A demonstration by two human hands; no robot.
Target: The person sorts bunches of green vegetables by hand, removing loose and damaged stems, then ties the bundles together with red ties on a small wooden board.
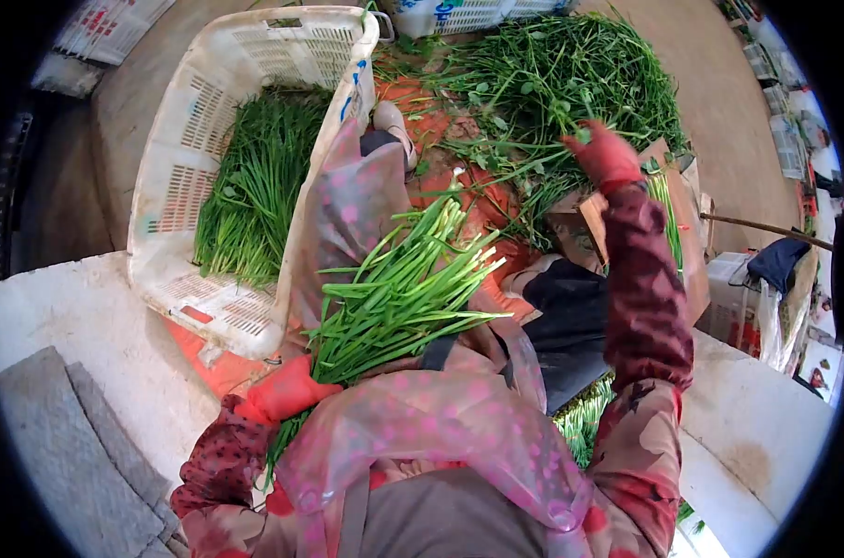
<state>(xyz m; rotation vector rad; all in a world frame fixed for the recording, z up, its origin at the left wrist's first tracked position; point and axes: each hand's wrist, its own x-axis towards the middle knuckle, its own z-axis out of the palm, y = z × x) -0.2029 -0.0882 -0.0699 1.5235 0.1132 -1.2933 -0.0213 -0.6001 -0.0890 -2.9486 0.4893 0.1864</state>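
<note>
1. Nearest my viewpoint, I have a clear apron with pink dots spread over the lap.
2. My left hand, in a red glove, has its fingers wrapped round a bundle of long green stalks. The bundle lies slantwise across the apron, pale ends pointing away from me; some leaves trail out below the glove.
3. Below my right sleeve, beside the dark trouser leg, I see more stalks, packed close with whitish ends; the sleeve and leg hide what holds them.
4. To the left, just beside the apron, I have a big white crate with slotted walls. A thick mass of greens lies lengthwise inside it, leaving part of its slotted floor bare at the near end.
5. On the right, near my right forearm, there is a cardboard box, with a few pale stalks showing at its side.
6. My right hand, also gloved in red, reaches out over a large loose pile of greens; I cannot tell whether its fingers are clamped on any.
7. Beyond the pile, a second crate is cut off by the top edge; its contents are out of my sight.
</note>
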